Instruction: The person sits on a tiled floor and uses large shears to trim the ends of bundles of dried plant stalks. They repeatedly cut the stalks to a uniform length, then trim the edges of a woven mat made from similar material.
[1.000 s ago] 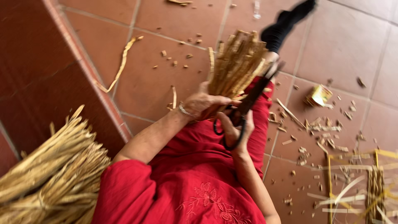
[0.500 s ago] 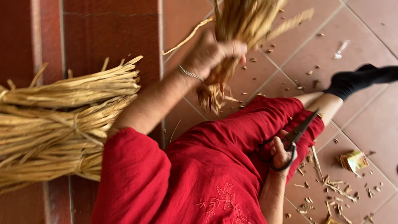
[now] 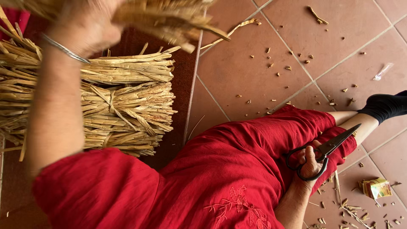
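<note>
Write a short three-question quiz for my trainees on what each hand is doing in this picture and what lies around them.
1. True or false: the right hand holds a pair of black-handled scissors that rests on the red-clothed leg.
2. Multiple choice: what does the raised left hand grip? A) a paper box B) a handful of dried straw C) a brush
3. Short answer: what lies on the floor below the raised hand, beside the red garment?

Key
1. True.
2. B.
3. A large tied straw bundle; small straw offcuts are scattered over the floor tiles.
</note>
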